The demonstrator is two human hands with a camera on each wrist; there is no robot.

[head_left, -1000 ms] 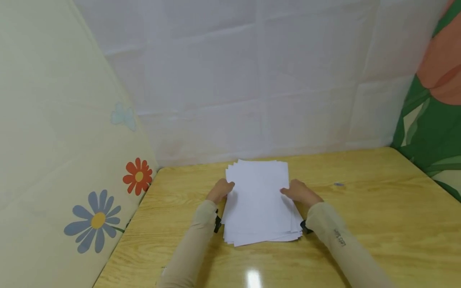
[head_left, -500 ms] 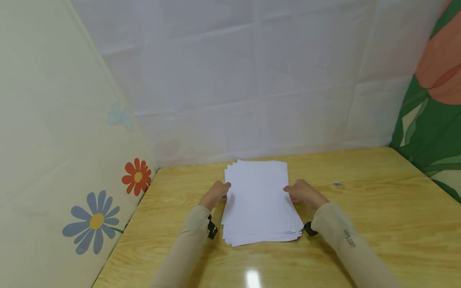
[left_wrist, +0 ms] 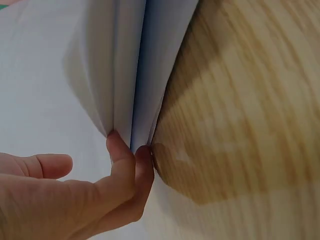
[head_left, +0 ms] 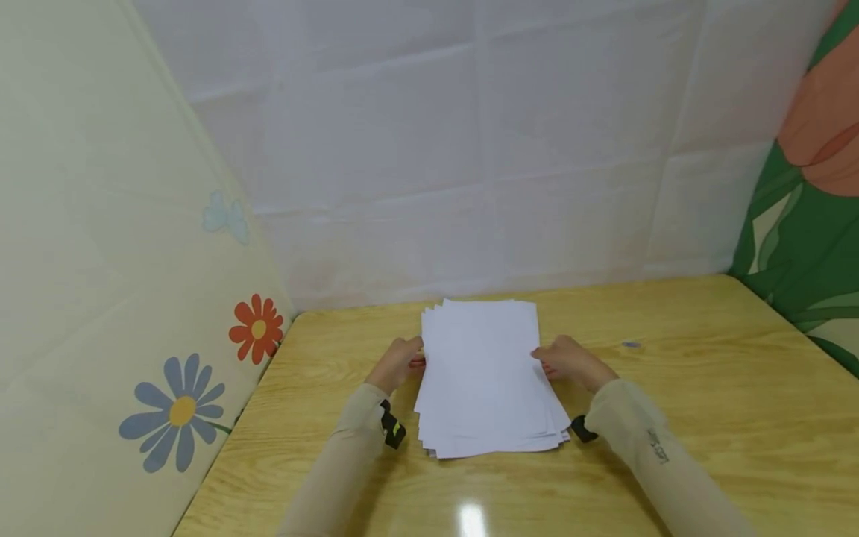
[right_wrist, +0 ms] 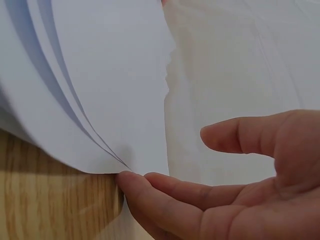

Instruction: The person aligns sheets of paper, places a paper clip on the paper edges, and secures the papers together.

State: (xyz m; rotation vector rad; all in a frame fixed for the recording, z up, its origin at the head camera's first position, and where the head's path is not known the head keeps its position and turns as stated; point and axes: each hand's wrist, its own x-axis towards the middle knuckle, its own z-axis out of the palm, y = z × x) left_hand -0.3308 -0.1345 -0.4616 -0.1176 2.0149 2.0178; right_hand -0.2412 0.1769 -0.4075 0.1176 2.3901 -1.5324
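Note:
A loosely squared stack of white paper sheets (head_left: 482, 377) lies on the table, its corners fanned at the near and far ends. At its left edge is my left hand (head_left: 397, 364); in the left wrist view the bent fingertips (left_wrist: 117, 142) touch the sheet edges, which bow apart, and the thumb (left_wrist: 55, 165) stands off. My right hand (head_left: 572, 362) is at the opposite edge. Seen from the right wrist, its extended fingers (right_wrist: 165, 205) meet the paper edge from the side, with the thumb (right_wrist: 225, 135) held apart. Several sheets gape there.
The wood-grain table (head_left: 705, 395) carries a small bluish object (head_left: 631, 344) right of the stack. A white cloth backdrop (head_left: 403, 149) rises behind, with a flower-printed panel (head_left: 80, 261) at left and a leafy print (head_left: 819, 239) at right.
Both hands have shifted outward, their thumbs drawing back off the top sheet to the stack's side edges. The stack stays nearly in place, its near corners slightly rearranged.

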